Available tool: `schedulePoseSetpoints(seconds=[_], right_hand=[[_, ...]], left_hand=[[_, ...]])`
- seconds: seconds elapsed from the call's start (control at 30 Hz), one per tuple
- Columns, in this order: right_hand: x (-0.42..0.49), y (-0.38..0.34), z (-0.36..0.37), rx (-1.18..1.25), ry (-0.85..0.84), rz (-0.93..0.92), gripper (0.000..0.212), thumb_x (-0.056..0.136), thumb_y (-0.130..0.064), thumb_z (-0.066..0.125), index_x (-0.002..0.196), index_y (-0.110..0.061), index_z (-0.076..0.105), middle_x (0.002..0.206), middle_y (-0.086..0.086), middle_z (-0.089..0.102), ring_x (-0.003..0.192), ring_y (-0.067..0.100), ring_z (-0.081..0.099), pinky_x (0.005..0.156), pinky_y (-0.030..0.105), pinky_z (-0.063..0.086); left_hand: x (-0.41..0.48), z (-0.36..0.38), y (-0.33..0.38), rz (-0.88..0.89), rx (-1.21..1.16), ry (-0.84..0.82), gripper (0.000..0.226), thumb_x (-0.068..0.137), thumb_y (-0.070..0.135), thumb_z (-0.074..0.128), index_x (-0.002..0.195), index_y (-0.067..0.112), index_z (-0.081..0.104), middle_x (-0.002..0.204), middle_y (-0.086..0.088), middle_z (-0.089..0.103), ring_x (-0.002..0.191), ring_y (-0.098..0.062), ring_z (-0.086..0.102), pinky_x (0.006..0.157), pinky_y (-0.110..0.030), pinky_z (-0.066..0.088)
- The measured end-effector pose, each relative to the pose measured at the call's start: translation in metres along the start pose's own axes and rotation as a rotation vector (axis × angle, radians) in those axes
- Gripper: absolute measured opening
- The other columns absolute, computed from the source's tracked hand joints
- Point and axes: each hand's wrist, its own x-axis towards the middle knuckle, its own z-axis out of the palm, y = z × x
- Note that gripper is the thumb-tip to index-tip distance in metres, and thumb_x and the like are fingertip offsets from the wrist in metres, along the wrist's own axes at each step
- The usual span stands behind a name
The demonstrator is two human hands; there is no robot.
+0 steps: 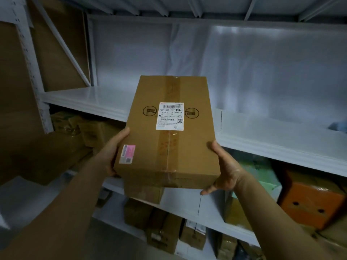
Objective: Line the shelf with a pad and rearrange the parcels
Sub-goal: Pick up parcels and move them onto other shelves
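A brown cardboard parcel (169, 132) with a white shipping label and a pink sticker hangs in front of the white shelf (90, 98), its far end over the shelf's front edge. My left hand (114, 147) grips its left side and my right hand (225, 167) holds its right near corner from below. The shelf surface is covered with a white pad (262, 126), with a thin seam visible to the right of the parcel. A translucent sheet hangs behind the shelf.
Lower shelves hold several brown boxes (93, 132), an orange box (309, 199) and a green bag (261, 171). A white upright post (32, 68) with a diagonal brace stands at the left. A blue object (338, 126) lies at the shelf's far right.
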Motion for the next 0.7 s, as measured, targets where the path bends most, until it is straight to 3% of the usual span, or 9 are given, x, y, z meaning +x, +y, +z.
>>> schedulePoseSetpoints(seconds=[0.1, 0.23, 0.37, 0.47, 0.53, 0.63, 0.7], right_hand=[[-0.009, 0.040, 0.011, -0.033, 0.003, 0.012, 0.104, 0.021, -0.061, 0.086, 0.114, -0.025, 0.057, 0.113, 0.014, 0.060, 0.109, 0.037, 0.053, 0.096, 0.060, 0.040], [-0.021, 0.092, 0.023, -0.031, 0.022, 0.008, 0.120, 0.023, -0.059, 0.086, 0.132, -0.030, 0.046, 0.122, 0.012, 0.056, 0.110, 0.034, 0.053, 0.083, 0.048, 0.049], [-0.031, 0.134, 0.023, 0.042, 0.056, 0.012, 0.110, 0.032, -0.052, 0.090, 0.132, -0.040, 0.045, 0.134, 0.011, 0.053, 0.123, 0.036, 0.048, 0.094, 0.057, 0.044], [-0.044, 0.158, 0.023, 0.005, 0.080, 0.132, 0.105, 0.036, -0.055, 0.084, 0.132, -0.037, 0.044, 0.131, 0.014, 0.051, 0.117, 0.039, 0.048, 0.079, 0.047, 0.048], [-0.053, 0.176, 0.021, 0.037, 0.123, 0.211, 0.095, 0.040, -0.052, 0.077, 0.127, -0.031, 0.048, 0.130, 0.014, 0.051, 0.113, 0.038, 0.048, 0.079, 0.049, 0.046], [-0.059, 0.207, 0.012, 0.209, 0.191, 0.307, 0.097, 0.033, -0.045, 0.081, 0.123, -0.024, 0.052, 0.129, 0.017, 0.051, 0.116, 0.041, 0.046, 0.088, 0.057, 0.042], [-0.060, 0.225, 0.006, 0.307, 0.216, 0.340, 0.101, 0.023, -0.043, 0.086, 0.117, -0.023, 0.056, 0.124, 0.018, 0.055, 0.116, 0.043, 0.045, 0.090, 0.059, 0.040]], left_hand=[[-0.017, -0.013, -0.026, -0.007, 0.025, -0.015, 0.054, 0.084, 0.053, 0.053, 0.124, 0.017, 0.055, 0.116, -0.018, 0.063, 0.104, -0.037, 0.061, 0.081, -0.046, 0.050], [-0.033, -0.036, -0.065, -0.055, -0.049, -0.021, 0.052, 0.085, 0.050, 0.055, 0.127, 0.020, 0.051, 0.118, -0.014, 0.062, 0.106, -0.035, 0.060, 0.077, -0.045, 0.049], [-0.045, -0.045, -0.106, -0.116, -0.113, -0.027, 0.036, 0.088, 0.043, 0.054, 0.115, 0.020, 0.057, 0.104, -0.013, 0.067, 0.095, -0.033, 0.063, 0.075, -0.045, 0.049], [-0.049, -0.051, -0.140, -0.228, -0.105, -0.052, 0.061, 0.073, 0.047, 0.068, 0.126, 0.019, 0.055, 0.115, -0.016, 0.067, 0.104, -0.038, 0.063, 0.086, -0.052, 0.050], [-0.047, -0.054, -0.160, -0.254, -0.079, -0.054, 0.064, 0.074, 0.047, 0.068, 0.128, 0.017, 0.053, 0.114, -0.017, 0.068, 0.102, -0.037, 0.065, 0.084, -0.050, 0.051], [-0.040, -0.044, -0.180, -0.349, -0.091, -0.114, 0.055, 0.082, 0.045, 0.061, 0.127, 0.014, 0.052, 0.111, -0.018, 0.069, 0.102, -0.037, 0.065, 0.084, -0.048, 0.050], [-0.031, -0.034, -0.186, -0.377, -0.081, -0.141, 0.044, 0.088, 0.041, 0.056, 0.118, 0.009, 0.058, 0.097, -0.018, 0.073, 0.088, -0.033, 0.070, 0.078, -0.043, 0.050]])
